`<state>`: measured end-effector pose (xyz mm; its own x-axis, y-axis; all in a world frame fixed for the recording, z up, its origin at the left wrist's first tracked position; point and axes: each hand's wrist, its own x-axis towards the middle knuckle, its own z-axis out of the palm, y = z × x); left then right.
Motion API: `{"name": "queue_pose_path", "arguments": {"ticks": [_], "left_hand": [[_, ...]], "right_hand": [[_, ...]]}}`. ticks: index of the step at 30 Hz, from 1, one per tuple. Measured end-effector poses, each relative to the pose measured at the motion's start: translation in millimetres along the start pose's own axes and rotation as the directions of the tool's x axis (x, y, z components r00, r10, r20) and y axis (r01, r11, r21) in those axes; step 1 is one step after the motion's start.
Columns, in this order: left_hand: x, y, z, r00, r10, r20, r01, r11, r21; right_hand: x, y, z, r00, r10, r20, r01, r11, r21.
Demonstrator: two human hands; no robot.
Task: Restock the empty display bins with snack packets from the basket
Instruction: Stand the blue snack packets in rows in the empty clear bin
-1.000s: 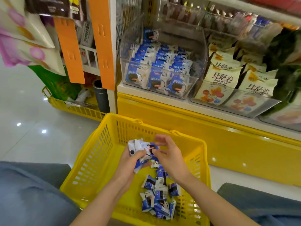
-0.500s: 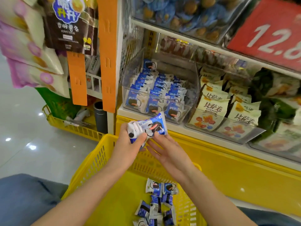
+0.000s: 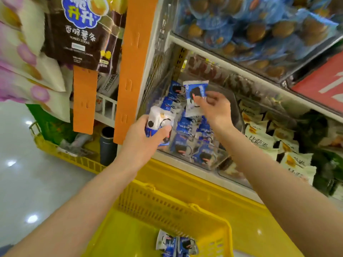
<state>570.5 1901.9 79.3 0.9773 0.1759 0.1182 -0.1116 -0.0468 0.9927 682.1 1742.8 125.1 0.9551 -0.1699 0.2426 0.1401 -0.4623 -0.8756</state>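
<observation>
- Right grip: pinching one snack packet by its lower part, holding it over the back of the clear bin.
- Left grip: clenched round a small bundle of packets, at the bin's front-left corner.
- Look: blue-and-white film pillow packs, dark round biscuit print, crimped ends.
- Handling, my guess: light, soft, slick film; contents probably brittle. Take by the crimped seam or flat faces, no squeezing.
- Bin is part-filled; spare packets lie in the yellow basket below.
</observation>
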Motion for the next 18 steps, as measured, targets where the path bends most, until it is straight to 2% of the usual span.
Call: {"name": "queue_pose_path", "arguments": {"ticks": [2, 4, 6, 9, 11, 14, 18], "left_hand": [[10, 0, -4, 1.0, 0.014, -0.005, -0.014, 1.0, -0.01], [20, -2, -6, 1.0, 0.014, -0.008, -0.014, 1.0, -0.024], [30, -4, -8, 1.0, 0.008, -0.01, -0.009, 0.998, -0.055], [42, -7, -8, 1.0, -0.011, -0.004, 0.011, 0.995, -0.099], [48, -9, -7, 1.0, -0.014, -0.005, 0.013, 0.994, -0.112], [55, -11, -4, 1.0, -0.017, 0.004, 0.017, 0.99, -0.138], [60, -14, -2, 1.0, -0.022, 0.014, 0.024, 0.985, -0.172]], "right_hand": [[40, 9, 7, 0.992, -0.122, 0.019, 0.122, 0.947, -0.297], [76, 21, 13, 0.975, -0.188, 0.118, 0.222, 0.796, -0.563], [106, 32, 16, 0.968, -0.181, 0.173, 0.25, 0.668, -0.701], [136, 44, 26, 0.963, -0.208, 0.171, 0.26, 0.545, -0.797], [150, 52, 32, 0.958, -0.24, 0.156, 0.261, 0.506, -0.822], [164, 62, 37, 0.946, -0.261, 0.193, 0.305, 0.509, -0.805], [177, 68, 33, 0.913, -0.155, 0.376, 0.39, 0.598, -0.701]]}}
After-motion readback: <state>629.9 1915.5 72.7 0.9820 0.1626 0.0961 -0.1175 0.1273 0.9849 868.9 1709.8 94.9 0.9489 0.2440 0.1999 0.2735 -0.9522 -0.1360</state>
